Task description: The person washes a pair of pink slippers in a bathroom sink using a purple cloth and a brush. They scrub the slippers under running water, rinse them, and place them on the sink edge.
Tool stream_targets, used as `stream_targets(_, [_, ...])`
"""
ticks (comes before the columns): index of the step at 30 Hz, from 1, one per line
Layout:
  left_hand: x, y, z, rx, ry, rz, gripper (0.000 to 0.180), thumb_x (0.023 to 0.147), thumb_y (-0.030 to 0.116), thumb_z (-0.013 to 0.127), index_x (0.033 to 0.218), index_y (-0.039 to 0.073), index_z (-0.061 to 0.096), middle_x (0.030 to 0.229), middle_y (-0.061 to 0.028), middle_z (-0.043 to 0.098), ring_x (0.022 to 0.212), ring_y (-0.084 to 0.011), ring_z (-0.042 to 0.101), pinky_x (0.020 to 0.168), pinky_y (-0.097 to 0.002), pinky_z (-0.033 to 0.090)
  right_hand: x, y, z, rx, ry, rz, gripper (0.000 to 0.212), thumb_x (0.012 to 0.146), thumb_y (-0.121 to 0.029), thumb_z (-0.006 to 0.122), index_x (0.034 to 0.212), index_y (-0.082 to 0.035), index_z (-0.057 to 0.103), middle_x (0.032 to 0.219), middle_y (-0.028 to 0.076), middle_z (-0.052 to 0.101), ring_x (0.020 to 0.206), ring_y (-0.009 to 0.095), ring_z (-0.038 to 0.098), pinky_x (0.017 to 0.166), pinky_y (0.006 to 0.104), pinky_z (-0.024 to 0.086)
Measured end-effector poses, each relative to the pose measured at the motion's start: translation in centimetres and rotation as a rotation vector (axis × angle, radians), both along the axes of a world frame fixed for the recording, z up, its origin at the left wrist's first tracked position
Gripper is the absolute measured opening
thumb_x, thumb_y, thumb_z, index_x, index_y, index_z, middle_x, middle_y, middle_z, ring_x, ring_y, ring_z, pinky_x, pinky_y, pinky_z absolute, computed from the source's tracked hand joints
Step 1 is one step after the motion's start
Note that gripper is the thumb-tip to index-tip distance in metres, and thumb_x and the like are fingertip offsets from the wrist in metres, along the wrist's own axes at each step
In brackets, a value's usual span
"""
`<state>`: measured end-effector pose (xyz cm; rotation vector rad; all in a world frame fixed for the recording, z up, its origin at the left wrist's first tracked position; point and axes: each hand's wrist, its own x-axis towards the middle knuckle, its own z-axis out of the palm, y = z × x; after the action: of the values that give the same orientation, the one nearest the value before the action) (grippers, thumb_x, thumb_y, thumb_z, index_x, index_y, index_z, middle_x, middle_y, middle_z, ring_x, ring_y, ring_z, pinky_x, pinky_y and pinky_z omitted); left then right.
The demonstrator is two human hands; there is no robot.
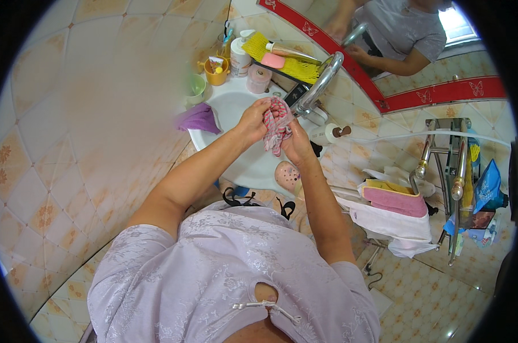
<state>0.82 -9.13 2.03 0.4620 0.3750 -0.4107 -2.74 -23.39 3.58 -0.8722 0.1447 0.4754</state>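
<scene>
Both my hands grip a bunched red-and-white patterned cloth (278, 127) over the white washbasin (244, 171). My left hand (253, 120) is closed on its left side. On its right side, lower down, my right hand (296, 144) is closed too. Just behind the cloth curves the chrome faucet (326, 80), its spout close to my hands. Whether water runs is hidden by the cloth and hands. A purple cloth (199, 119) hangs over the basin's left rim. Beside my right forearm is a rounded pink thing with dark spots (286, 173).
Behind the basin stand a yellow cup (217, 73), a white bottle (240, 57), a pink jar (259, 79) and pink soap (273, 60) on yellow mesh (302, 70). A pump bottle (325, 134) is right of the faucet. Towels (396, 201) hang farther right. A red-framed mirror (379, 94) is above.
</scene>
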Motion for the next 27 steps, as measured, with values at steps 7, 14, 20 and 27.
stream_targets(7, [0.5,2.3,-1.3,0.132,-0.189,-0.186,0.012,0.099,0.018,0.049,0.098,0.008,0.055,0.083,-0.0034,0.059,0.063,-0.0116,0.053,0.056,-0.0244,0.045,-0.8,-1.3,-0.4,-0.303,0.037,0.106,0.028,0.098,-0.011,0.047,0.125,-0.006,0.049,0.110,0.006,0.061,0.102,0.020,0.060,0.092,0.0380,0.049])
stream_targets(14, [-0.3,3.8,-2.6,1.526,-0.896,0.079,0.034,0.089,0.035,0.064,0.107,0.007,0.060,0.093,-0.0068,0.057,0.078,-0.0154,0.053,0.059,-0.0267,0.044,0.4,-3.0,0.2,-0.208,0.082,-0.016,0.031,0.098,-0.021,0.046,0.117,0.003,0.053,0.107,0.011,0.063,0.095,0.021,0.063,0.082,0.0363,0.053])
stream_targets(20, [-2.6,3.1,-1.3,1.284,-0.961,-0.419,0.062,0.073,0.036,0.080,0.119,0.003,0.057,0.117,-0.0155,0.051,0.108,-0.0271,0.053,0.088,-0.0340,0.050,0.1,-1.4,0.3,-0.236,-0.013,0.060,0.025,0.098,-0.015,0.047,0.117,0.001,0.053,0.108,0.011,0.062,0.094,0.021,0.063,0.081,0.0360,0.055])
stream_targets(27, [-4.2,2.4,-0.5,1.191,-1.130,-0.190,0.068,0.071,0.016,0.075,0.129,0.000,0.044,0.125,-0.0226,0.045,0.121,-0.0367,0.046,0.102,-0.0408,0.040,0.3,-0.5,0.4,-0.480,-0.015,-0.047,0.027,0.096,-0.012,0.050,0.122,-0.002,0.051,0.107,0.010,0.063,0.091,0.021,0.066,0.074,0.0338,0.058])
